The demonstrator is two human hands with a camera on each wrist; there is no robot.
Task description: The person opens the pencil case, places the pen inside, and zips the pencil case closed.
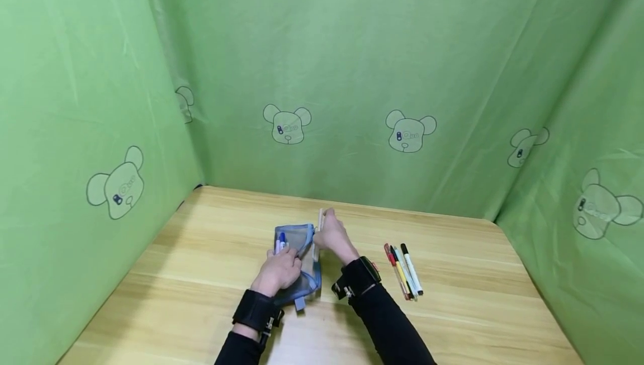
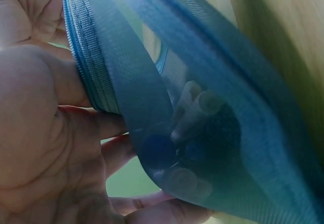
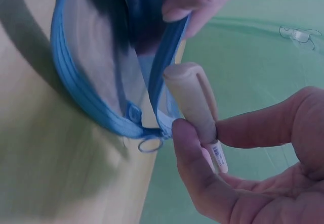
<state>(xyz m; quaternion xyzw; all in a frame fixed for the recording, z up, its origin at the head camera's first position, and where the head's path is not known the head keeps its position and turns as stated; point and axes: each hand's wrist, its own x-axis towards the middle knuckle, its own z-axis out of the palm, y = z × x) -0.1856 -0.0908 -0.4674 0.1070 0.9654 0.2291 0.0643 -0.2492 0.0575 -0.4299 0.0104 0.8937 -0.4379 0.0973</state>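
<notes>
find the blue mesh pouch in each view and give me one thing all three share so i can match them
Head: the blue mesh pouch is just below the picture's centre, at the left hand.
Left wrist: close up, running from upper left to lower right.
Right wrist: upper left to top centre, its zip opening apart.
Shared landmark: the left hand, at the pouch in all three, at the left edge in left wrist, at the top in right wrist.

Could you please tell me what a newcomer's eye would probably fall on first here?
Probably the bright green cloth printed with bear heads, behind and beside the wooden table. Next, the unzipped blue mesh pouch on the table, held by the left hand, with the right hand pinching a pale pen close to its opening. Right of both hands lies a bunch of colored pens.
</notes>
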